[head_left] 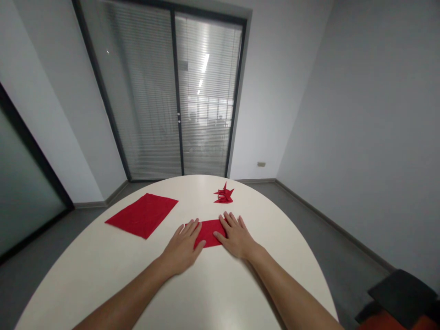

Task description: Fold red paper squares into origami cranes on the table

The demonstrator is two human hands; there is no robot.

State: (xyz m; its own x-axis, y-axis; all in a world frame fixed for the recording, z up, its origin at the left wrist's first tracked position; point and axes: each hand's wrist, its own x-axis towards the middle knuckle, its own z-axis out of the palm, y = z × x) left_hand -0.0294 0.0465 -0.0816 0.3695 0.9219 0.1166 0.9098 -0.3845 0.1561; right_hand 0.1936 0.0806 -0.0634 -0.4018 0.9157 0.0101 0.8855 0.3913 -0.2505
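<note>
A folded red sheet of paper (210, 233) lies flat on the table in front of me, a rectangle with its long side running left to right. My left hand (184, 245) rests on its left end, fingers stretched out and thumb spread. On the right end lies my right hand (236, 236), also flat with the fingers apart. Both hands cover the paper's ends, so those edges are partly hidden. Beyond the right hand sits a small pointed red origami piece (224, 194), apparently folded paper.
The round white table (206, 293) fills the foreground. At its left lies a larger red paper sheet (144, 215), turned like a diamond. A dark chair (402, 293) with some orange stands at the lower right. Behind the table are glass panels with blinds (147, 101).
</note>
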